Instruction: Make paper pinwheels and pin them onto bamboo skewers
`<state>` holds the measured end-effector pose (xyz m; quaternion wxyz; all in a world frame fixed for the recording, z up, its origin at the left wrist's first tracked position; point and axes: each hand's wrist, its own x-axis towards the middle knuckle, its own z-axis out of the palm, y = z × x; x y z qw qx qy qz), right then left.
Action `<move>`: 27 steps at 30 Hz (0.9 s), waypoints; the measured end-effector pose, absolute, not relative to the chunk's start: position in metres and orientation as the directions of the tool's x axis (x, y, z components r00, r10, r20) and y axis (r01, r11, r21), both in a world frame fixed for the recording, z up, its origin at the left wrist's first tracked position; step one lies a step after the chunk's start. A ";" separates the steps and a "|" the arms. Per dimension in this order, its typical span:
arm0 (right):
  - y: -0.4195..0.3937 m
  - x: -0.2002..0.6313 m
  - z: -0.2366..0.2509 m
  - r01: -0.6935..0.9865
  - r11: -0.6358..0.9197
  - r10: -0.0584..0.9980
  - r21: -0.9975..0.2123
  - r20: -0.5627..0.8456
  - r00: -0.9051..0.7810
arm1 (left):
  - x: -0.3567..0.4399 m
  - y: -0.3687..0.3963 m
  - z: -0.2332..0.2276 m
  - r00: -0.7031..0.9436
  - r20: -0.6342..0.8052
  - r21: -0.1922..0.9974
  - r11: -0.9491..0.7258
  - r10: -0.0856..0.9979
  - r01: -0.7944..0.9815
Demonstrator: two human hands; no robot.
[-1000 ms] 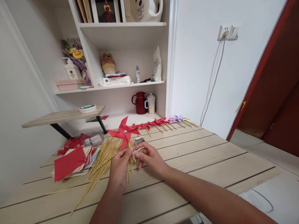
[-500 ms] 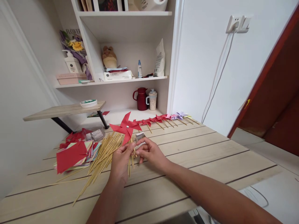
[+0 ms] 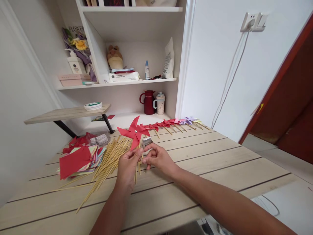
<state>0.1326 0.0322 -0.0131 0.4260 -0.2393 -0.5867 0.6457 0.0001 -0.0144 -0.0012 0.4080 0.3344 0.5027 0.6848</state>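
Observation:
A red paper pinwheel [image 3: 134,133] with a shiny centre pin stands up above my left hand [image 3: 128,164], whose thumb and fingers are pinched round its lower end, where the stick is mostly covered. Right against it, my right hand [image 3: 157,159] is closed, thumb and forefinger together beside the left thumb; what lies in that pinch is hidden. Thin wooden sticks [image 3: 110,160] are heaped to the left of my hands, and a few show below the fingers. Behind the right fingers sits a small clear box [image 3: 147,141].
Red sheets [image 3: 75,162] top a stack of coloured paper at left, beside a clear packet [image 3: 100,139]. Finished pinwheels [image 3: 168,122] line the table's back edge. A small raised wooden shelf [image 3: 66,115] stands at back left; a red jug [image 3: 148,102] and a cup [image 3: 160,103] stand behind.
The pinwheel and both hands sit slightly further right in view, with the pinwheel turned a little. The camera view has shifted a little; the grip looks the same.

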 end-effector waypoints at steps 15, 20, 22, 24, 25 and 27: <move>0.035 0.131 -0.013 -0.237 0.073 0.868 -0.969 0.179 -0.463 | 0.001 -0.016 0.003 -0.514 0.123 0.958 -0.238 0.849 -0.163; 0.034 0.130 -0.013 -0.245 0.086 0.891 -0.966 0.184 -0.415 | 0.002 -0.018 0.006 -0.511 0.124 0.955 -0.242 0.850 -0.171; 0.034 0.130 -0.013 -0.241 0.090 0.899 -0.966 0.183 -0.397 | 0.002 -0.018 0.007 -0.509 0.127 0.954 -0.246 0.851 -0.174; 0.035 0.130 -0.013 -0.237 0.096 0.904 -0.967 0.184 -0.386 | 0.002 -0.018 0.007 -0.509 0.134 0.952 -0.254 0.850 -0.173; 0.035 0.131 -0.013 -0.236 0.098 0.905 -0.967 0.185 -0.382 | 0.002 -0.018 0.007 -0.510 0.138 0.951 -0.257 0.849 -0.170; 0.035 0.131 -0.014 -0.232 0.103 0.908 -0.967 0.186 -0.375 | 0.001 -0.018 0.006 -0.513 0.150 0.953 -0.262 0.845 -0.154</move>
